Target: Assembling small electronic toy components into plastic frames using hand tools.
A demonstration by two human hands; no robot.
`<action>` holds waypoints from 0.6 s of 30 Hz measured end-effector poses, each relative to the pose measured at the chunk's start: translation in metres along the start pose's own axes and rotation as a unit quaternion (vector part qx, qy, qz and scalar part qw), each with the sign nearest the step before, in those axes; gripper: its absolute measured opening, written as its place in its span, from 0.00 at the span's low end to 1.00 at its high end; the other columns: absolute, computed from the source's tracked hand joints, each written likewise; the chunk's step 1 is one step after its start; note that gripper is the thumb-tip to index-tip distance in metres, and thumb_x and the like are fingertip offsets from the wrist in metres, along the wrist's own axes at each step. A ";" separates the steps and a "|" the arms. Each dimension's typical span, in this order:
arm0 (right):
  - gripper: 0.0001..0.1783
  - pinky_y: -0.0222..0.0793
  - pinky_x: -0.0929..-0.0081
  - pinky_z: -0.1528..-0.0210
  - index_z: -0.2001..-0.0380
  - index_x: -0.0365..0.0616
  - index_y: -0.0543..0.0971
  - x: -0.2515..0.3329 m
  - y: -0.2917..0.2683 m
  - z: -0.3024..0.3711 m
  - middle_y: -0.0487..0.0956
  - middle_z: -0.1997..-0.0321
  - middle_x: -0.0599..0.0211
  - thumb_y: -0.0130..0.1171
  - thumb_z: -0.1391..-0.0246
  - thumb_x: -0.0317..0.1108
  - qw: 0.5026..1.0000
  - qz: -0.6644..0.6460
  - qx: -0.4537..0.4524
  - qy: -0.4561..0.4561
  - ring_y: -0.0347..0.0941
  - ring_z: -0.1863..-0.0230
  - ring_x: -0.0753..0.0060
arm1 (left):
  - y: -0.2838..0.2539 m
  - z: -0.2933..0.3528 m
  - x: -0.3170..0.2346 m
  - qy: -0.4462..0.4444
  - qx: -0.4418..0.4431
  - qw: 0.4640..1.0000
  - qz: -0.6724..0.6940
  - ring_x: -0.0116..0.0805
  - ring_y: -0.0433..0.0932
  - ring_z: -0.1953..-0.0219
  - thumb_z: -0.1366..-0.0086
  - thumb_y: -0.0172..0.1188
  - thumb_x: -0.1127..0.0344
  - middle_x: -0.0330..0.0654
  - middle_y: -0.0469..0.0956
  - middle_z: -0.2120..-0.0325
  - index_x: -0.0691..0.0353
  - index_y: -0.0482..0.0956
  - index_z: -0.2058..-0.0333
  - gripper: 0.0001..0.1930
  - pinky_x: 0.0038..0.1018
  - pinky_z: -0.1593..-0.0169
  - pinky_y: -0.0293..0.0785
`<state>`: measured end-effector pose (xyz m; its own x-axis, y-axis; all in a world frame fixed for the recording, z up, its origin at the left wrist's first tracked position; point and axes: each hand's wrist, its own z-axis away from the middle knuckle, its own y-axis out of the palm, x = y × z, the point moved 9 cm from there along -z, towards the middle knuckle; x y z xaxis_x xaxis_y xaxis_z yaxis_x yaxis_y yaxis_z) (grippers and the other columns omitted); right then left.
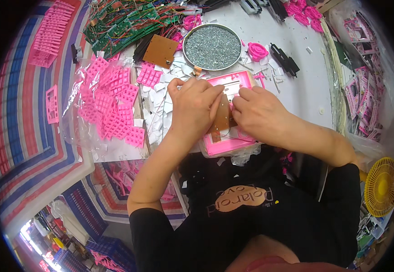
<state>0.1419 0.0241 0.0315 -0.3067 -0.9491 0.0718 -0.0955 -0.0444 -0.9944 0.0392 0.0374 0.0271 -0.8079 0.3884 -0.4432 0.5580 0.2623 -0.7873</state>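
Observation:
A pink plastic housing (227, 147), shaped like a shallow tray, lies at the front edge of the table. Inside it sits a brown circuit board (223, 119) with a thin red wire near its lower end. My left hand (196, 104) is closed at the board's left side, its thumb and fingers bent over the board's edge. From the right, my right hand (259, 112) reaches into the housing with curled fingers pressed together. Whatever its fingertips pinch is hidden. Both hands cover much of the housing's middle.
Beyond the housing stands a round tin of small screws (212, 47). Pink button sheets (111, 102) in clear plastic lie left, beside white pieces (156, 109). Green circuit boards (129, 27) with wires are heaped at the back left. A yellow fan (382, 187) is at the right.

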 end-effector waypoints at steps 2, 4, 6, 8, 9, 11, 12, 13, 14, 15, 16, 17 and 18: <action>0.04 0.71 0.69 0.62 0.76 0.47 0.83 -0.007 -0.003 0.005 0.76 0.71 0.69 0.62 0.59 0.31 0.998 -0.038 -0.037 0.021 0.74 0.61 0.67 | 0.001 0.001 0.008 -0.044 0.013 0.998 0.044 0.33 0.78 0.67 0.41 0.69 0.66 0.33 0.81 0.73 0.54 0.84 0.65 0.05 0.35 0.51 0.59; 0.04 0.72 0.69 0.63 0.75 0.46 0.81 -0.015 -0.001 0.012 0.75 0.71 0.69 0.62 0.59 0.31 0.993 -0.068 -0.082 0.049 0.74 0.62 0.66 | 0.004 0.002 0.018 -0.118 0.030 0.986 0.114 0.34 0.78 0.67 0.41 0.69 0.66 0.33 0.80 0.73 0.54 0.85 0.65 0.05 0.36 0.51 0.59; 0.05 0.72 0.68 0.65 0.74 0.45 0.80 -0.017 0.001 0.017 0.75 0.71 0.68 0.62 0.60 0.30 0.986 -0.097 -0.112 0.070 0.74 0.63 0.65 | 0.004 0.003 0.010 -0.041 0.015 0.996 0.083 0.33 0.78 0.66 0.41 0.68 0.66 0.33 0.81 0.73 0.54 0.84 0.65 0.05 0.36 0.51 0.59; 0.07 0.72 0.67 0.66 0.73 0.44 0.80 -0.019 0.000 0.020 0.74 0.72 0.68 0.64 0.59 0.29 0.980 -0.120 -0.140 0.081 0.73 0.66 0.64 | 0.006 0.003 0.002 0.002 0.023 0.998 0.055 0.34 0.77 0.65 0.41 0.68 0.66 0.33 0.80 0.72 0.54 0.83 0.65 0.05 0.37 0.51 0.59; 0.07 0.71 0.67 0.68 0.72 0.43 0.80 -0.020 -0.001 0.021 0.73 0.72 0.67 0.67 0.58 0.28 0.976 -0.128 -0.153 0.083 0.72 0.68 0.63 | 0.007 0.002 -0.001 0.006 0.038 0.998 0.042 0.34 0.77 0.65 0.41 0.68 0.67 0.33 0.80 0.71 0.53 0.83 0.66 0.05 0.37 0.50 0.59; 0.09 0.71 0.67 0.69 0.71 0.43 0.81 -0.021 0.000 0.022 0.73 0.73 0.67 0.69 0.57 0.28 0.973 -0.136 -0.163 0.086 0.71 0.69 0.62 | 0.009 -0.003 -0.009 0.026 0.062 0.998 0.013 0.35 0.77 0.64 0.42 0.67 0.67 0.33 0.79 0.70 0.53 0.82 0.67 0.05 0.38 0.50 0.60; 0.08 0.71 0.66 0.68 0.70 0.43 0.81 -0.022 0.001 0.023 0.73 0.72 0.67 0.69 0.57 0.28 0.974 -0.135 -0.160 0.088 0.71 0.69 0.62 | 0.010 -0.007 -0.013 0.042 0.071 0.997 -0.004 0.35 0.76 0.63 0.43 0.67 0.67 0.34 0.78 0.70 0.54 0.81 0.68 0.05 0.38 0.51 0.61; 0.08 0.71 0.66 0.68 0.70 0.43 0.81 -0.022 0.002 0.024 0.73 0.72 0.67 0.68 0.57 0.28 0.974 -0.134 -0.158 0.090 0.71 0.69 0.62 | 0.012 -0.011 -0.016 0.058 0.079 0.995 -0.020 0.36 0.76 0.63 0.44 0.66 0.68 0.35 0.77 0.70 0.54 0.80 0.69 0.04 0.38 0.51 0.61; 0.07 0.72 0.67 0.68 0.72 0.44 0.80 -0.022 0.003 0.023 0.73 0.71 0.67 0.66 0.58 0.29 0.976 -0.131 -0.152 0.088 0.72 0.67 0.62 | 0.019 -0.015 -0.019 0.085 0.104 0.990 -0.041 0.36 0.76 0.63 0.45 0.66 0.68 0.36 0.77 0.70 0.55 0.80 0.69 0.04 0.38 0.51 0.62; 0.06 0.72 0.67 0.67 0.73 0.44 0.78 -0.021 0.003 0.022 0.73 0.71 0.67 0.64 0.58 0.29 0.977 -0.127 -0.145 0.086 0.72 0.65 0.63 | 0.027 -0.018 -0.022 0.112 0.129 0.983 -0.062 0.37 0.76 0.62 0.45 0.65 0.68 0.37 0.76 0.70 0.55 0.80 0.70 0.04 0.38 0.51 0.63; 0.05 0.73 0.67 0.67 0.75 0.45 0.77 -0.021 0.004 0.022 0.74 0.70 0.67 0.61 0.59 0.30 0.979 -0.124 -0.139 0.085 0.73 0.63 0.63 | 0.033 -0.020 -0.026 0.139 0.153 0.975 -0.083 0.38 0.77 0.62 0.46 0.65 0.68 0.38 0.76 0.70 0.56 0.80 0.71 0.04 0.38 0.51 0.64; 0.05 0.73 0.67 0.66 0.75 0.45 0.77 -0.021 0.004 0.022 0.74 0.70 0.67 0.61 0.59 0.30 0.978 -0.127 -0.139 0.085 0.73 0.63 0.63 | 0.037 -0.021 -0.030 0.152 0.173 0.967 -0.112 0.38 0.77 0.62 0.46 0.64 0.68 0.38 0.76 0.70 0.57 0.80 0.71 0.04 0.38 0.52 0.64; 0.05 0.73 0.67 0.66 0.75 0.45 0.77 -0.020 0.004 0.022 0.74 0.70 0.67 0.62 0.59 0.30 0.978 -0.129 -0.140 0.086 0.73 0.63 0.63 | 0.040 -0.023 -0.036 0.165 0.192 0.957 -0.141 0.39 0.77 0.61 0.47 0.64 0.68 0.38 0.76 0.70 0.57 0.80 0.71 0.04 0.38 0.52 0.65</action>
<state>0.1688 0.0363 0.0243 -0.3897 -0.8502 0.3540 -0.4383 -0.1668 -0.8832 0.0950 0.0540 0.0210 -0.7769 0.6247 -0.0791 0.1636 0.0790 -0.9834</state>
